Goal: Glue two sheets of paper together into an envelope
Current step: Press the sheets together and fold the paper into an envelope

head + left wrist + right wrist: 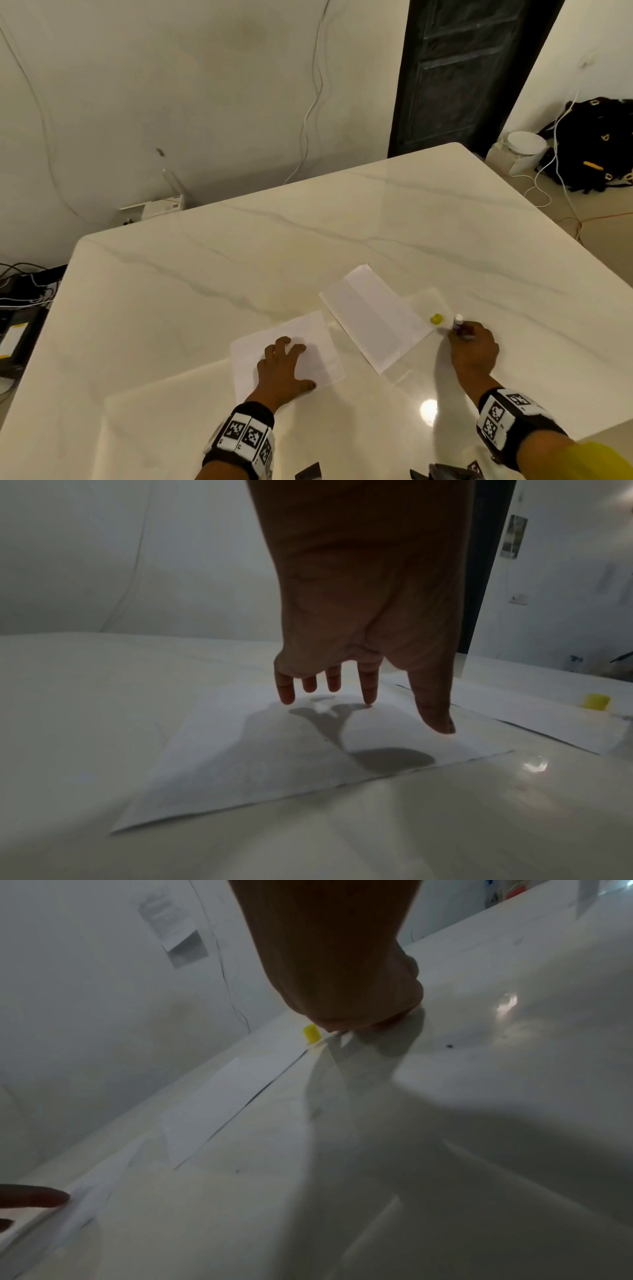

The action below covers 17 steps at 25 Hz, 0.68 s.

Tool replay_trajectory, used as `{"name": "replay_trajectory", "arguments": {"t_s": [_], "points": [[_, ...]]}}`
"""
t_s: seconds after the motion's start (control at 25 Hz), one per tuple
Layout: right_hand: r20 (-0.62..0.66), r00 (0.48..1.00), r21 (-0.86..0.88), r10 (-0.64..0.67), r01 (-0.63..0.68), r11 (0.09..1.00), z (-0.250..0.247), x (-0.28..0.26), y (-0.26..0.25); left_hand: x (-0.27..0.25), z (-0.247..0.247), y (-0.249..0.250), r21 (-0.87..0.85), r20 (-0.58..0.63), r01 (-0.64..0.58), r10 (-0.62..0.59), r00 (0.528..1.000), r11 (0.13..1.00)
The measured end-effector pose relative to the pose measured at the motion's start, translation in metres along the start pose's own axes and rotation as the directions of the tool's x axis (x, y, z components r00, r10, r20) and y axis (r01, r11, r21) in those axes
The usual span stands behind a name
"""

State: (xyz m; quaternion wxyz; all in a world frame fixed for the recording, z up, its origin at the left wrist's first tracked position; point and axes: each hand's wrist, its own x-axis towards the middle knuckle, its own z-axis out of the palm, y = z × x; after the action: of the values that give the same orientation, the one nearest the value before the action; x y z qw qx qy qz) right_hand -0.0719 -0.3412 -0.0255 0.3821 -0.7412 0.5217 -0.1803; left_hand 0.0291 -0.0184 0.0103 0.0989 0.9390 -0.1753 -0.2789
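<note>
A flat white sheet (308, 334) (240, 764) lies near the table's front edge. My left hand (286, 363) (359, 710) rests on it with spread fingers, fingertips touching the paper. To its right lies a second, folded sheet (373, 317) (219, 1096), set at an angle. My right hand (471, 346) (349, 1015) grips a small glue bottle (458, 322) with a purple label and white tip, standing just past the folded sheet's right corner. The bottle's yellow cap (436, 318) (596, 701) (311, 1033) stands on the table beside it.
The marble table (308, 240) stretches far beyond the papers. Cables and a white box (154, 207) sit by the wall. On the floor at right lie a black bag (596, 144) and a white container (524, 147). A dark door (459, 75) stands behind.
</note>
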Motion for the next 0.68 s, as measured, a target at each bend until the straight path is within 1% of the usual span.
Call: {"name": "replay_trajectory", "arguments": {"t_s": [0.12, 0.2, 0.24, 0.28, 0.32, 0.36, 0.4, 0.44, 0.48, 0.52, 0.56, 0.6, 0.64, 0.68], "points": [[0.020, 0.999, -0.138, -0.042, 0.045, 0.989, 0.006, 0.003, -0.001, -0.001, 0.002, -0.005, 0.015, 0.006, 0.019, -0.019, 1.000, 1.000], [0.011, 1.000, -0.129, -0.028, 0.029, 0.991, 0.007, 0.001, -0.007, -0.001, 0.001, -0.008, 0.011, 0.001, 0.030, -0.030, 1.000, 0.999], [-0.011, 1.000, -0.086, 0.016, -0.017, 0.996, 0.007, -0.002, -0.010, -0.001, 0.001, -0.010, -0.002, -0.005, 0.033, -0.033, 0.999, 0.999], [-0.033, 0.995, -0.024, 0.098, -0.099, 0.995, 0.007, -0.008, -0.011, -0.002, 0.001, -0.010, -0.017, -0.007, 0.036, -0.036, 0.999, 0.999], [-0.029, 0.981, 0.044, 0.193, -0.192, 0.980, 0.008, -0.016, -0.013, -0.002, 0.001, -0.010, -0.030, -0.007, 0.036, -0.036, 0.999, 0.999], [0.023, 0.968, 0.091, 0.248, -0.249, 0.964, 0.010, -0.027, -0.016, -0.003, 0.001, -0.011, -0.039, -0.008, 0.034, -0.035, 0.999, 0.999], [0.115, 0.971, 0.127, 0.210, -0.224, 0.966, 0.013, -0.039, -0.020, -0.004, 0.000, -0.011, -0.043, -0.007, 0.033, -0.033, 0.999, 0.999], [0.231, 0.970, 0.157, 0.074, -0.112, 0.981, 0.018, -0.050, -0.025, -0.005, 0.000, -0.011, -0.043, -0.007, 0.035, -0.035, 0.999, 0.998], [0.334, 0.935, 0.177, -0.119, 0.062, 0.982, 0.022, -0.061, -0.030, -0.007, -0.001, -0.012, -0.040, -0.006, 0.038, -0.039, 0.999, 0.998], [0.407, 0.858, 0.152, -0.315, 0.276, 0.949, 0.027, -0.068, -0.035, -0.007, -0.002, -0.014, -0.037, -0.005, 0.043, -0.043, 0.999, 0.998], [0.482, 0.748, 0.070, -0.456, 0.485, 0.871, 0.032, -0.071, -0.040, -0.008, -0.002, -0.015, -0.036, -0.003, 0.048, -0.049, 0.999, 0.998], [0.581, 0.622, -0.046, -0.525, 0.669, 0.742, 0.038, -0.069, -0.043, -0.010, -0.002, -0.017, -0.039, -0.001, 0.055, -0.055, 0.998, 0.998], [0.663, 0.521, -0.124, -0.537, 0.784, 0.608, 0.045, -0.065, -0.046, -0.011, -0.003, -0.019, -0.045, 0.001, 0.059, -0.059, 0.998, 0.997], [0.743, 0.486, -0.208, -0.460, 0.821, 0.532, 0.050, -0.061, -0.051, -0.013, -0.003, -0.022, -0.054, 0.001, 0.066, -0.066, 0.998, 0.996]]}}
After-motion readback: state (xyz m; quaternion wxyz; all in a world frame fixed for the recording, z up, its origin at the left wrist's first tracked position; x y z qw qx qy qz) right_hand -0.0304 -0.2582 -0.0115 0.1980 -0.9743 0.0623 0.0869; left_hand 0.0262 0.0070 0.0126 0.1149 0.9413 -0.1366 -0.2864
